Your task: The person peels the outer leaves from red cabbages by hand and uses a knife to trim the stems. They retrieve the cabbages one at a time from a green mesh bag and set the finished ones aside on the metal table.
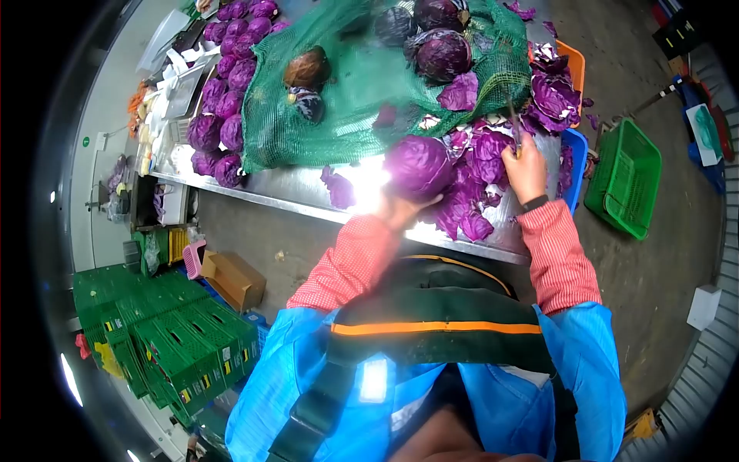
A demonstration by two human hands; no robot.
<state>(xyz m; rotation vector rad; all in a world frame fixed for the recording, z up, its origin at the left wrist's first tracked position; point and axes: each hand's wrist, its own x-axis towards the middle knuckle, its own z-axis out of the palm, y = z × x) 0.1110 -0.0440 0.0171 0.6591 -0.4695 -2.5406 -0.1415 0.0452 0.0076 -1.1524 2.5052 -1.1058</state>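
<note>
My left hand is closed around the lower side of a trimmed red cabbage, held over the front of the metal table. In my right hand a knife is gripped by the handle, its thin blade pointing away from me. Loose purple cabbage leaves are heaped between my hands and under the cabbage. Beyond them lies a green mesh sack with several untrimmed red cabbages on it. A brownish cabbage rests farther left on the mesh.
Trimmed red cabbages line the table's left side. Past the right edge are an orange crate, a blue crate and a green crate on the floor. Green crates stack at lower left beside a cardboard box.
</note>
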